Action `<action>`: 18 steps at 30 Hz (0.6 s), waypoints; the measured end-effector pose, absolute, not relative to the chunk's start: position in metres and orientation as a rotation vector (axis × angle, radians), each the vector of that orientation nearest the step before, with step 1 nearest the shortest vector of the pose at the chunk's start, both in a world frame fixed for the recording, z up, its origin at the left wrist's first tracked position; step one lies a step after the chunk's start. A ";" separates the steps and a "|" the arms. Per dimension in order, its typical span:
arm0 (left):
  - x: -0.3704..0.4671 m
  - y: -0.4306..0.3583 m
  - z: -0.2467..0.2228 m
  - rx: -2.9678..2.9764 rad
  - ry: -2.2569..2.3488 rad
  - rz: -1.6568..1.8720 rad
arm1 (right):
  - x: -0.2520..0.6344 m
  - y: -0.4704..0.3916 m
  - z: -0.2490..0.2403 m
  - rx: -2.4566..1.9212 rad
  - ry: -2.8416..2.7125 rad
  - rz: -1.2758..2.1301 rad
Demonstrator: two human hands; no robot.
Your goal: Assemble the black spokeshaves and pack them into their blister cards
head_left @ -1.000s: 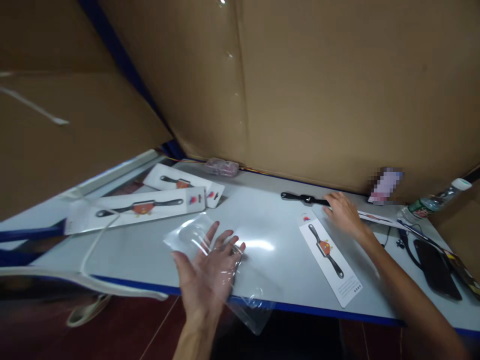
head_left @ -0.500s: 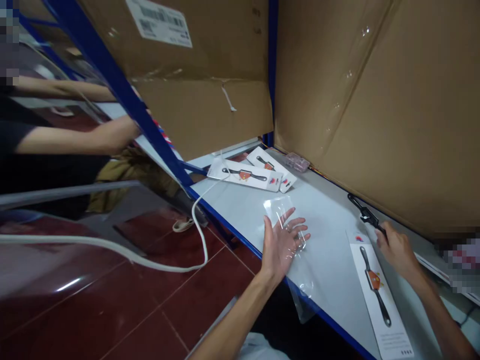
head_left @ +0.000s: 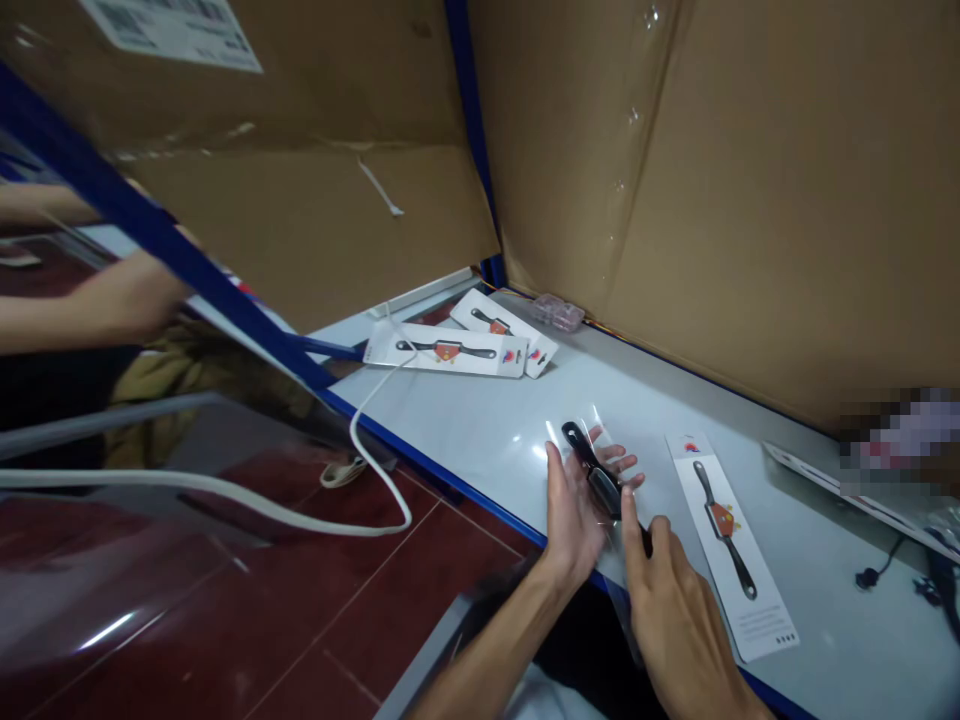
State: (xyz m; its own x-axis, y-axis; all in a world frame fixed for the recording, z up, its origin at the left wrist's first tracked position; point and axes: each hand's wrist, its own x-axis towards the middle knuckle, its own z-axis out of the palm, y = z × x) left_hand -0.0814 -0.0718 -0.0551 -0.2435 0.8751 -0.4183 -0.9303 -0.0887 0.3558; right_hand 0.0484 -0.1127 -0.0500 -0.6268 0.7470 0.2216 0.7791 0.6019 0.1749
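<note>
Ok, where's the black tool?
Head view, right of centre: the black tool is over the left hand, its near end in the right hand, left of a printed card.

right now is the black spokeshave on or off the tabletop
Off: the black spokeshave is held over the clear plastic blister on the left hand, the right hand gripping its near end.

The black tool (head_left: 604, 490) looks glossy, the clear package (head_left: 619, 592) plastic.
</note>
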 end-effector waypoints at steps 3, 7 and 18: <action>-0.079 -0.073 -0.057 -0.065 0.620 1.732 | 0.047 -0.121 -0.057 -1.252 -2.737 -0.307; -0.081 -0.074 -0.056 -0.028 0.597 1.770 | 0.045 -0.123 -0.051 -1.154 -2.589 -0.109; -0.103 -0.076 -0.050 -0.240 0.713 1.635 | 0.151 -0.109 -0.050 -1.911 -2.069 -0.270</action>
